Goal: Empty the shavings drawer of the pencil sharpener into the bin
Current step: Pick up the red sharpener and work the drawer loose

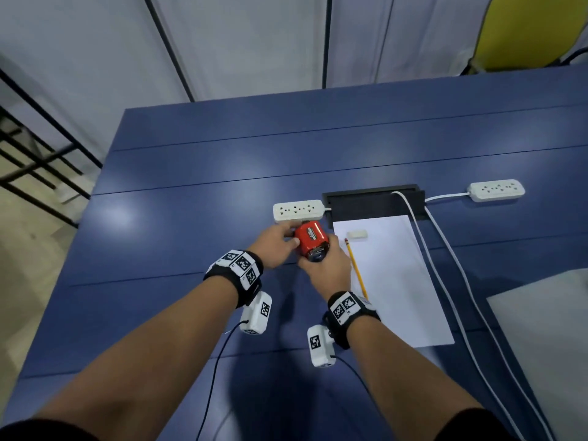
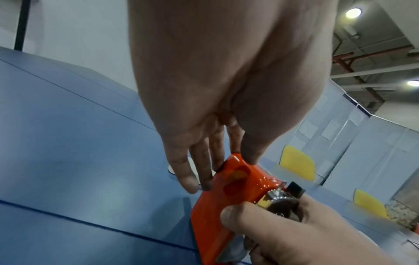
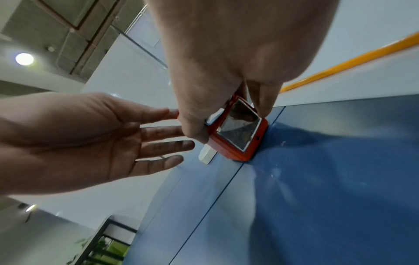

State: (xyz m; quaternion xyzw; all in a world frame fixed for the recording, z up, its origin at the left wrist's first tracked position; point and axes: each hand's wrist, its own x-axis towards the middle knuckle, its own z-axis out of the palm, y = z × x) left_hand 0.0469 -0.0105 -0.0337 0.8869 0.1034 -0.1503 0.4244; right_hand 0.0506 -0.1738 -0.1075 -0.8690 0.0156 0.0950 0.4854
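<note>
The red pencil sharpener [image 1: 310, 241] stands on the blue table [image 1: 191, 186], just in front of a white power strip [image 1: 299, 210]. My right hand [image 1: 327, 268] grips its near end, thumb on one side and fingers on the other. The right wrist view shows the sharpener [image 3: 240, 132] with a clear window and dark shavings behind it. My left hand [image 1: 273, 246] lies against the sharpener's left side. In the left wrist view its fingers [image 2: 199, 161] are straight along the red body [image 2: 226, 197], with the thumb tip on the top edge. No bin is in view.
A white sheet [image 1: 391, 281] lies right of the sharpener with a yellow pencil [image 1: 356, 272] and a white eraser [image 1: 357, 234] on it. Behind are a black cable slot [image 1: 372, 202], two white cables and a second power strip [image 1: 496, 190]. A grey surface [image 1: 541, 329] fills the right edge.
</note>
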